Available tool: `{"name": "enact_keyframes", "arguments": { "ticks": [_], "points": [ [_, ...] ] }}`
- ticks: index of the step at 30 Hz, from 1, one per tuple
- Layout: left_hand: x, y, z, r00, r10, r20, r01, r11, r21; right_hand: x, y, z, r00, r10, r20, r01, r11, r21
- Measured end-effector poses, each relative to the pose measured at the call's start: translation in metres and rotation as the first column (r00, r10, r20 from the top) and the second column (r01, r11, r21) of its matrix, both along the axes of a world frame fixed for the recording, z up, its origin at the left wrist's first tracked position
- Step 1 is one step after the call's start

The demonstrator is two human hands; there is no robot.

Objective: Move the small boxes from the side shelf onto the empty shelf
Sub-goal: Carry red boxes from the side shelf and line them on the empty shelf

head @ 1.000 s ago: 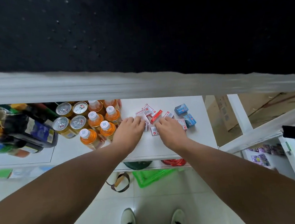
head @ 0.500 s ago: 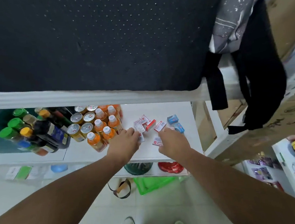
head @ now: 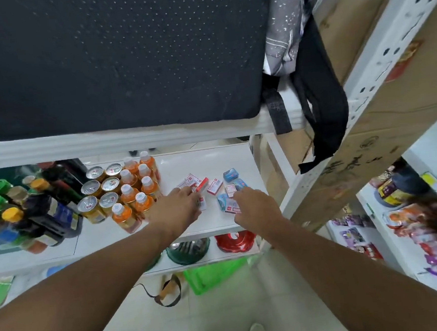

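Now we see both our hands over the small boxes (head: 214,186) on the white shelf (head: 240,160): left hand (head: 179,208) and right hand (head: 256,206), grips unclear; three blue boxes, six cans (head: 100,183).

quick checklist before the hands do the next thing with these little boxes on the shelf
1. Small boxes lying on the white shelf: ok, red-and-white and blue ones lie scattered there.
2. Left hand at the boxes: ok, fingers over the red-and-white cluster.
3. Right hand at the boxes: ok, fingertips by the blue box.
4. Either hand gripping a box: cannot tell, the fingers hide the contact.
5. Orange bottles apart from the left hand: not ok, the nearest stands right beside it.
6. Boxes away from the shelf's front edge: ok.
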State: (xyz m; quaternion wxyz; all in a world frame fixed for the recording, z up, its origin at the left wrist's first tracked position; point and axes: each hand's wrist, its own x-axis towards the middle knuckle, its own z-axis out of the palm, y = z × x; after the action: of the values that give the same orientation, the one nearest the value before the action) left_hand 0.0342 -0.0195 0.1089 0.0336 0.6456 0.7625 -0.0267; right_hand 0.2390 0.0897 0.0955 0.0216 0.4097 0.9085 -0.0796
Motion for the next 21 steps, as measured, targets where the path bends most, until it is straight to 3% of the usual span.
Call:
{"name": "enact_keyframes", "arguments": {
  "ticks": [3, 12, 21],
  "points": [
    [-0.002, -0.001, 0.008, 0.997, -0.078, 0.003, 0.078, 0.997, -0.007, 0.009, -0.022, 0.009, 0.997, -0.057, -0.044, 0.057, 0.998, -0.016],
    [0.028, -0.008, 0.009, 0.950, -0.296, 0.100, 0.295, 0.955, 0.023, 0.058, -0.078, 0.024, 0.941, -0.334, 0.061, 0.338, 0.938, -0.075],
    [0.128, 0.007, 0.022, 0.820, -0.565, 0.093, 0.566, 0.824, 0.016, 0.170, -0.114, 0.058, 0.849, -0.525, 0.066, 0.529, 0.844, -0.089]
  ]
}}
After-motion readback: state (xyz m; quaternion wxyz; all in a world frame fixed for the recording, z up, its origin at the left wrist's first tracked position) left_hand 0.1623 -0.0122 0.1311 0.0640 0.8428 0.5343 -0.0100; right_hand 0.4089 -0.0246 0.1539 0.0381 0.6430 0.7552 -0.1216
